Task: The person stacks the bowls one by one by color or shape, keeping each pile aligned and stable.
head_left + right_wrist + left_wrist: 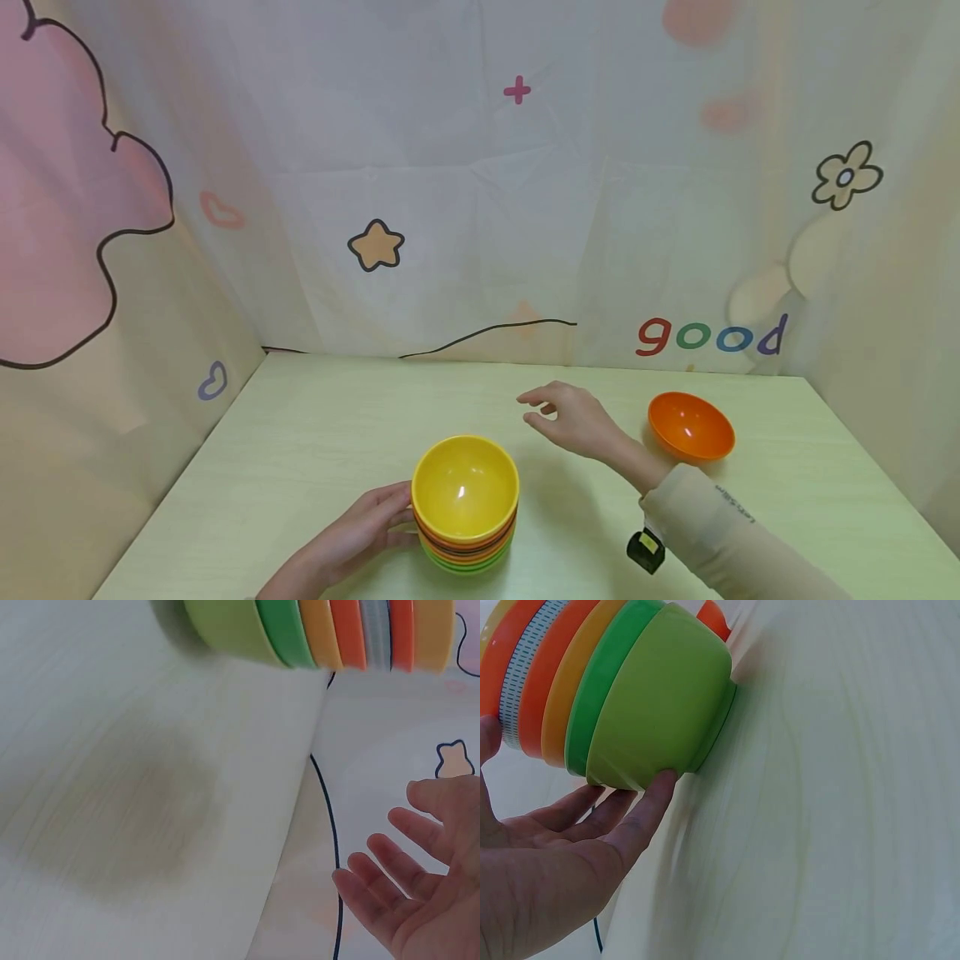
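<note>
A stack of nested bowls (468,546) stands near the front of the table, a yellow bowl (465,487) on top. Below it the left wrist view shows orange, patterned and green layers, with a light green bowl (664,697) at the bottom. My left hand (367,525) rests its fingertips against the stack's left side, thumb higher up near the patterned layer. Beyond the stack to the right, my right hand (573,419) hovers over the table with relaxed, spread fingers and nothing in them. The right wrist view shows that hand (420,877) apart from the stack.
An orange bowl (690,427) sits by itself at the right, beyond my right forearm, its inside facing up. The pale table (315,433) ends at a printed curtain (450,167) behind and at both sides. A small black device (646,550) shows at my right wrist.
</note>
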Demonstrator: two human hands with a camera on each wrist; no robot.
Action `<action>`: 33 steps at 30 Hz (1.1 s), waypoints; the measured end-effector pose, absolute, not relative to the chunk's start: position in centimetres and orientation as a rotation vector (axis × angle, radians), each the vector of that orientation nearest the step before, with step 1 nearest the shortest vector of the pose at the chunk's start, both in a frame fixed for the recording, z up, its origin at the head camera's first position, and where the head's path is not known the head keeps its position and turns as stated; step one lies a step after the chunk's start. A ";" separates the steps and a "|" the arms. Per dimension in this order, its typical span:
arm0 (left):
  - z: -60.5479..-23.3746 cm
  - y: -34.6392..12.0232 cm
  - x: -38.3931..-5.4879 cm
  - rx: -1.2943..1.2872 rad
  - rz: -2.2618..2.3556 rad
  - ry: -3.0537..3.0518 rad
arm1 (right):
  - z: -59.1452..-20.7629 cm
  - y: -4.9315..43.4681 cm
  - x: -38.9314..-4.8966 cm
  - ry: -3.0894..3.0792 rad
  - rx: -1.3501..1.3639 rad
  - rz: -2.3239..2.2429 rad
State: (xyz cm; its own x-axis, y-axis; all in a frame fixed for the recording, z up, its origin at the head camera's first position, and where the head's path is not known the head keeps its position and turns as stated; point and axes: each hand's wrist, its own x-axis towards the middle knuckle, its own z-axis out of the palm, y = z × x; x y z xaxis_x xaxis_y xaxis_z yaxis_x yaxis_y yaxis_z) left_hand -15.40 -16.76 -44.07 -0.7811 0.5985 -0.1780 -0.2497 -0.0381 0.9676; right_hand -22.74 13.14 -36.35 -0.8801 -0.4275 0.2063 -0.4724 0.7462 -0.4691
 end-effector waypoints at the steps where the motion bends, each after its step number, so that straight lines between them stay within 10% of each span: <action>1: -44.1 -16.7 -15.4 0.366 1.875 1.661 | -36.4 13.4 -22.9 -2.849 0.732 0.789; 33: -44.0 -16.7 -15.4 0.373 1.877 1.657 | -36.4 22.8 -26.2 -2.899 0.386 0.463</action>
State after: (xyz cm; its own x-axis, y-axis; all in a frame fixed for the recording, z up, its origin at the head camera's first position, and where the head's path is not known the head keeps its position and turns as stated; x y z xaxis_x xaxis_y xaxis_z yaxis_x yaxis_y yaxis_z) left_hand -15.39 -16.73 -44.00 -0.7797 0.6008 -0.1764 -0.2495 -0.0397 0.9676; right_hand -26.16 22.85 -36.39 -0.9499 -0.2251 0.2167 -0.2814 0.9177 -0.2804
